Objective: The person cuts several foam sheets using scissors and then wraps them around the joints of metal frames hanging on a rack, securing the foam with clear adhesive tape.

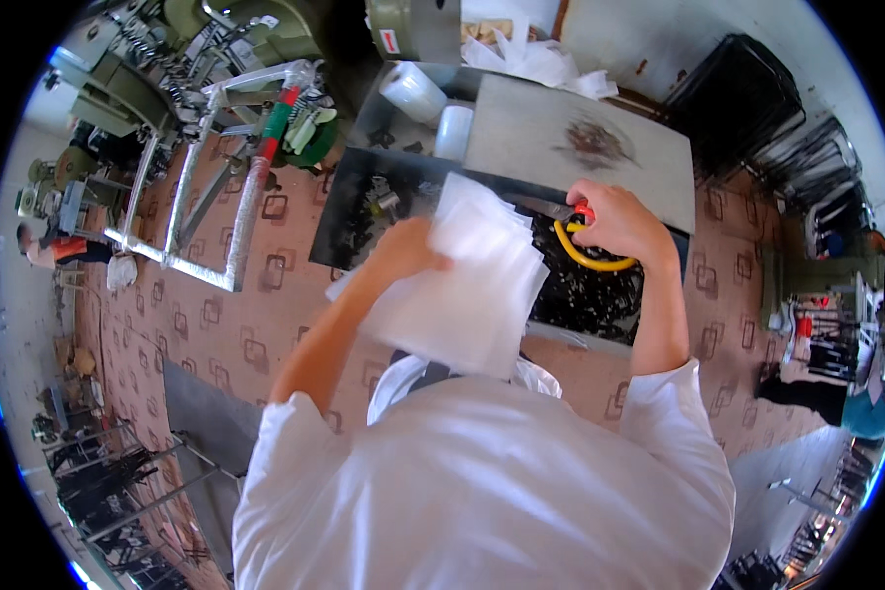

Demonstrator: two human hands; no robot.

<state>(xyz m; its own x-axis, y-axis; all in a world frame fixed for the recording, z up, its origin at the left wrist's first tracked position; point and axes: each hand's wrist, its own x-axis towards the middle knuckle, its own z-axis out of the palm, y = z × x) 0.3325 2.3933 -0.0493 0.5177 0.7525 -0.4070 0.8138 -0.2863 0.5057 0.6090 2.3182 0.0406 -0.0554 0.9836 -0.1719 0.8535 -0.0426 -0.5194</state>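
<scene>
My left hand (406, 251) is closed on the edge of a stack of thin white plastic sheets (467, 315). They fan out below and to the right of it, somewhat smeared by motion. In my right hand (621, 224) is a pair of scissors (590, 259) with yellow and red handles, and a bit of grey blade points left toward the sheets. The fingers are curled around the handles and partly hide them. Both hands are over an open dark metal tray (349, 231) that holds many small black pieces (585, 305).
Two rolls of clear film (413, 91) lie behind the tray, beside a grey board (521, 123) with a dark stain. A wrapped metal frame (192, 187) and green machinery (118, 93) stand at the left. Stacked black frames (737, 98) are at the right. Two people are farther off.
</scene>
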